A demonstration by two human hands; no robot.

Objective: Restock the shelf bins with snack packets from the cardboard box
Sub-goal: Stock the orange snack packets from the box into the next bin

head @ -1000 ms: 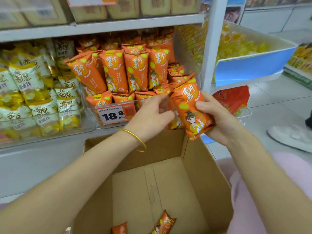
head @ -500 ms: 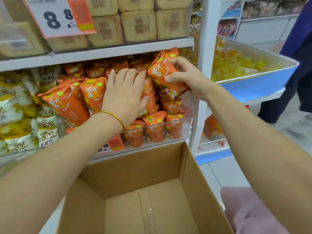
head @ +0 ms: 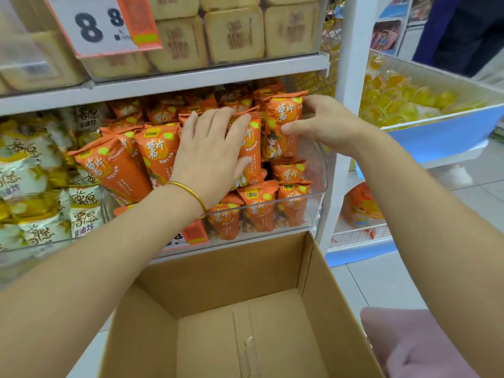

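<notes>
Packet under placement: a glossy orange pillow-shaped snack packet (head: pixel 283 124), standing upright at the right-hand end of the clear plastic shelf bin (head: pixel 313 214), above the lower row and near the bin's right wall. It is judged light, air-filled and soft, with slick film and brittle contents. Squeezing the middle risks crushing, so hold is best taken at the crimped top seam or lightly across the side edges. Right hand (head: pixel 324 124) reaches in from the right, thumb laid on the printed front face and fingers curled round the upper right corner, pinching the packet. Left hand (head: pixel 210 154) lies palm-forward, fingers straight and slightly spread, pressing flat on the neighbouring orange packets (head: pixel 155 151); its wrist bears a thin gold bangle (head: pixel 191 192). Brown cardboard box (head: pixel 223 274) sits open directly below the bin's front edge, its near part out of view.
</notes>
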